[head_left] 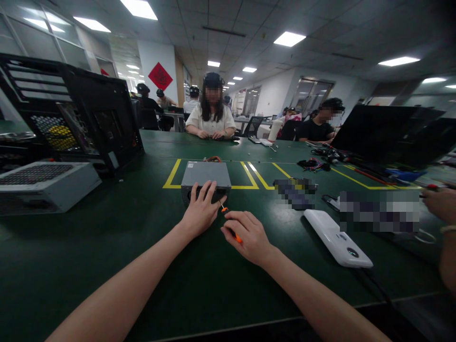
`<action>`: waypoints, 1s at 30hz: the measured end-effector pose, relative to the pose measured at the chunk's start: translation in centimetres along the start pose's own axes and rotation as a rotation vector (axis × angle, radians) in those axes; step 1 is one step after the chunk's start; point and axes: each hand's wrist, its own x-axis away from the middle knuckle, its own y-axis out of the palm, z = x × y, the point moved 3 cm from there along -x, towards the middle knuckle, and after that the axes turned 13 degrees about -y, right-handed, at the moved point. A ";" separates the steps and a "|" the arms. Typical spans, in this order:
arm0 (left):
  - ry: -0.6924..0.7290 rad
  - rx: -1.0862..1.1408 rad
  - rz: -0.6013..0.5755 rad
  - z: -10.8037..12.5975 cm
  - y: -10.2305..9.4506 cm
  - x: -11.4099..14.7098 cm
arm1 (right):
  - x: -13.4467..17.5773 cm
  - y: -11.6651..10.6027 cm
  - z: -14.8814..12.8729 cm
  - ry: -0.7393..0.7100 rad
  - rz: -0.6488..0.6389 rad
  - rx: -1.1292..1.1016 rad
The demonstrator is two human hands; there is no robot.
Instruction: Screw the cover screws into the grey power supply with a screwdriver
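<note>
A grey metal computer power supply (pixel 208 172) sits on the green table in front of me, with coloured wires (pixel 213 159) behind it. My left hand (pixel 201 209) lies over its near side, fingers spread across the front edge, steadying it. Between the fingers and thumb of my right hand (pixel 249 235) is a small screwdriver (pixel 225 210) with an orange and black handle. Its thin shaft points up and left to the lower right of the power supply's near face, beside my left thumb. Whether the tip sits in a screw is hidden.
At left stand an open black computer case (pixel 103 118) and another power supply (pixel 50 187). A white power bank-like device (pixel 337 237) lies at right, near cables and a monitor (pixel 377 128). A co-worker's hand (pixel 441 202) reaches in at far right; another person (pixel 211 116) sits opposite.
</note>
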 end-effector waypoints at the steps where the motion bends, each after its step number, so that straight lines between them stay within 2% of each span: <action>1: -0.001 0.000 0.003 0.0 0.0 0.0 | 0.0 0.0 0.0 -0.001 0.009 0.002; 14: 0.001 0.090 0.031 -1.0 -0.3 -0.1 | 0.1 -0.2 0.1 0.020 0.016 0.002; 20: -0.080 0.165 0.089 -1.9 -0.1 -0.3 | 0.1 -0.3 0.1 0.028 0.015 -0.006; 30: -0.086 0.134 0.077 -1.8 0.1 -0.3 | 0.1 -0.3 0.1 0.016 0.032 0.003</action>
